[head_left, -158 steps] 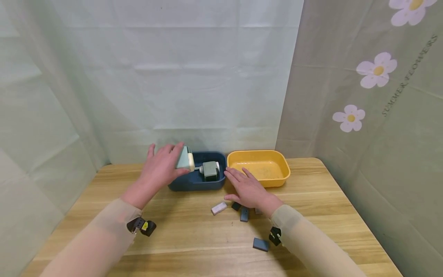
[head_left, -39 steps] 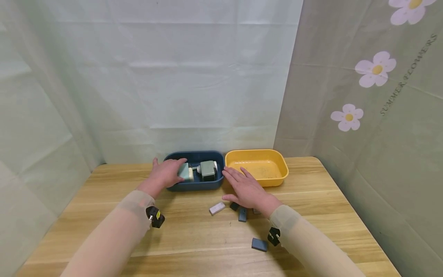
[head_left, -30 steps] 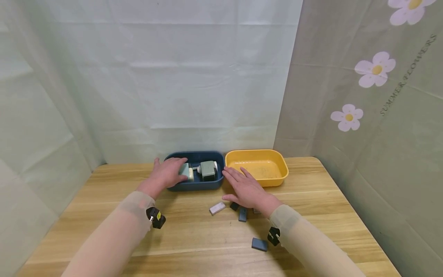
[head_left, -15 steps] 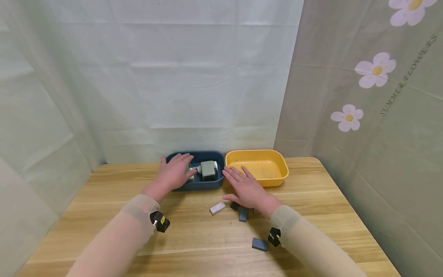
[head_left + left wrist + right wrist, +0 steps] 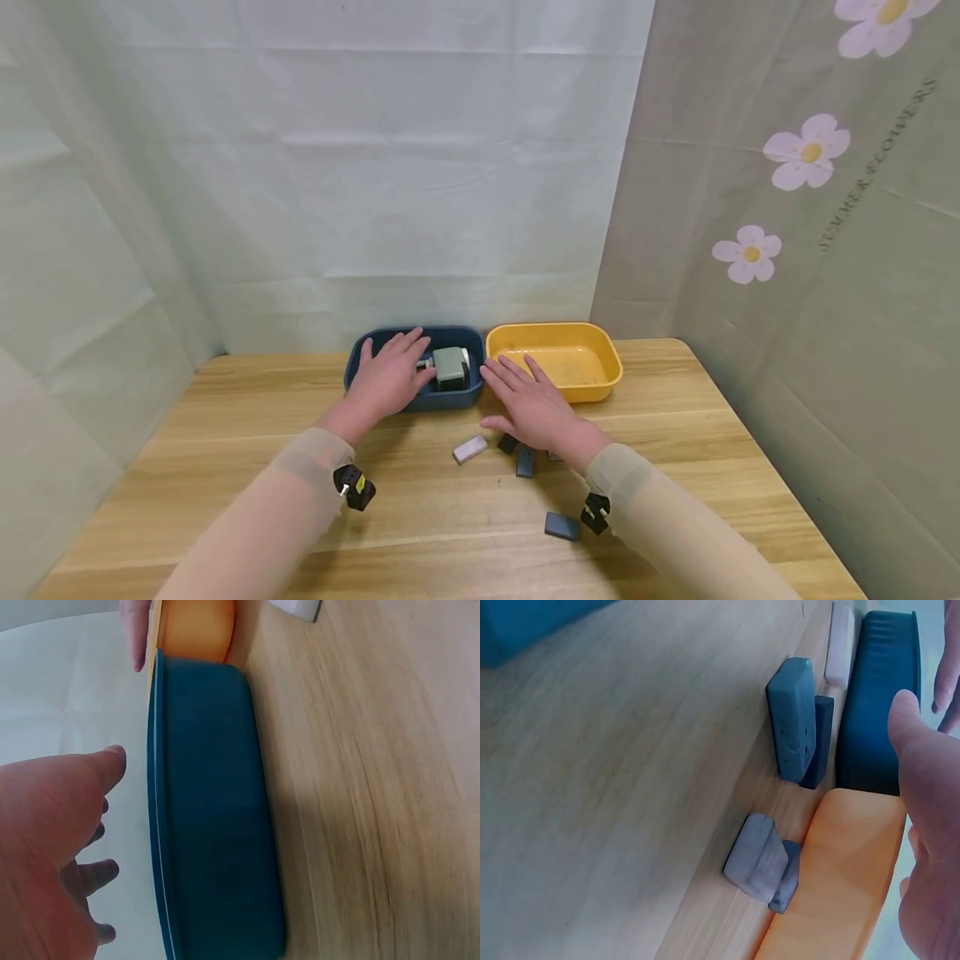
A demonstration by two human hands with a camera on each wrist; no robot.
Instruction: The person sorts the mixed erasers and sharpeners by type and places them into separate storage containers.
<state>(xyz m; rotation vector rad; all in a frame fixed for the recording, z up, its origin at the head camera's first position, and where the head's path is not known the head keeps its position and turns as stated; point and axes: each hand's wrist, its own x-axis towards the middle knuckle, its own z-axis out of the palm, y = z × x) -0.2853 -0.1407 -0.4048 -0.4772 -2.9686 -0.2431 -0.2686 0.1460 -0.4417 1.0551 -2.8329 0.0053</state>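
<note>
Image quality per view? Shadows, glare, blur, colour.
Head: fairly sharp, soft shadows on the table, slight sheen inside the yellow bin. Left wrist: soft, blue bin looks teal with blurry edges. Right wrist: soft, yellow bin looks orange.

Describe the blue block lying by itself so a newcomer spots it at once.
On the wooden table, start at the yellow tub and come toward the person, past the right hand. There a flat, dark blue block lies on the wood. Unlike the other blocks, grouped nearer the tub, it lies alone.
</note>
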